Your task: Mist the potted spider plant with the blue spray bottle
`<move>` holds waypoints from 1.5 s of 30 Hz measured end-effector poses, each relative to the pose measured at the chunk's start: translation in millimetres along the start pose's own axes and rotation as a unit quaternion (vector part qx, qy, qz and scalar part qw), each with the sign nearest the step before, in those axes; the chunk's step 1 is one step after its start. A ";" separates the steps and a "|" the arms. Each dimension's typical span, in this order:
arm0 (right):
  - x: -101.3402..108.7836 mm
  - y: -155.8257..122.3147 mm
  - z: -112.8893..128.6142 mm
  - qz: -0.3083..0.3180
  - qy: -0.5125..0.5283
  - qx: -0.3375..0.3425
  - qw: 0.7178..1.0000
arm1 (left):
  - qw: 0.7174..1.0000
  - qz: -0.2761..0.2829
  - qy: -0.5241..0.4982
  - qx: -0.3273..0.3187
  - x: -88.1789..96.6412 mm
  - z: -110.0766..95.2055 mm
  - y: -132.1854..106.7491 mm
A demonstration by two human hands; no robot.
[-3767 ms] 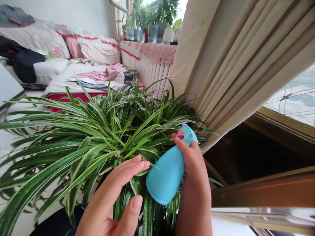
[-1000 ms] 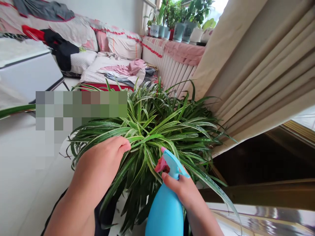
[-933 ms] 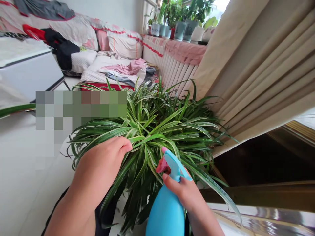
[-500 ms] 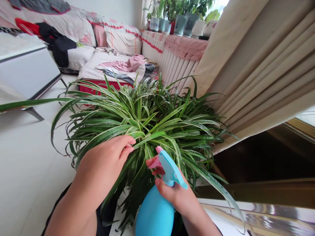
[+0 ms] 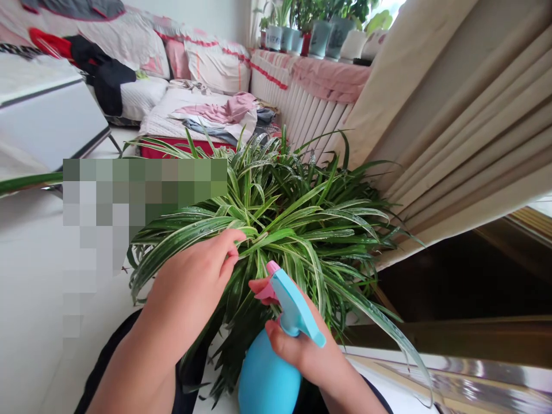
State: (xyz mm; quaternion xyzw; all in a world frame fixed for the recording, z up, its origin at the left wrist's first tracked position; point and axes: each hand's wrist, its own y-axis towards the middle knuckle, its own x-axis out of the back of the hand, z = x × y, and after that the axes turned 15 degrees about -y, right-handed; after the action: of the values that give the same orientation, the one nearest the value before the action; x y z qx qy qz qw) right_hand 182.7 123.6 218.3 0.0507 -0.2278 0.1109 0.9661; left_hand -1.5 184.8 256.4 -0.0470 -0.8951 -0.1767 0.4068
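A large spider plant with long striped green leaves, wet with drops, fills the middle. My left hand rests on its leaves at the near left, fingers curled around a few of them. My right hand grips a blue spray bottle by the neck, with a finger on its pink trigger. The bottle's blue nozzle head points up and left into the foliage, close to my left hand.
A beige curtain hangs right of the plant, above a dark wooden sill. Behind are a white radiator under a pink cloth, potted plants on the ledge, and a bed strewn with clothes. White floor lies at left.
The spray bottle and my right hand have shifted left and lower, nearer my left hand. My left hand, open above the leaves 3.8 s ago, now curls on them.
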 end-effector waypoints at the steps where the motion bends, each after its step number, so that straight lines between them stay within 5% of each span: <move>1: -0.8 0.0 -0.4 0.008 0.005 0.002 1.000 | 1.000 0.004 0.001 -0.001 -1.0 -1.0 0.9; 15: -6.2 5.1 4.6 -0.023 -0.049 -0.074 0.996 | 0.999 0.044 -0.013 0.004 -8.4 -8.8 4.9; 26: -11.8 4.6 -11.3 -0.115 0.028 -0.020 0.993 | 0.996 0.074 -0.008 0.046 -5.7 -10.5 6.1; 45: -5.5 4.0 -0.5 -0.059 -0.063 -0.001 0.996 | 0.996 0.080 -0.001 0.045 -5.6 -9.3 7.0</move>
State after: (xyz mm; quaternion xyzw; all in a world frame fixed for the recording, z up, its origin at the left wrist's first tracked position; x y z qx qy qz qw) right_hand 177.1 126.6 215.5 0.0699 -0.2853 0.0505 0.9546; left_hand 10.4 188.4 259.8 -0.1003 -0.8961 -0.1032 0.4200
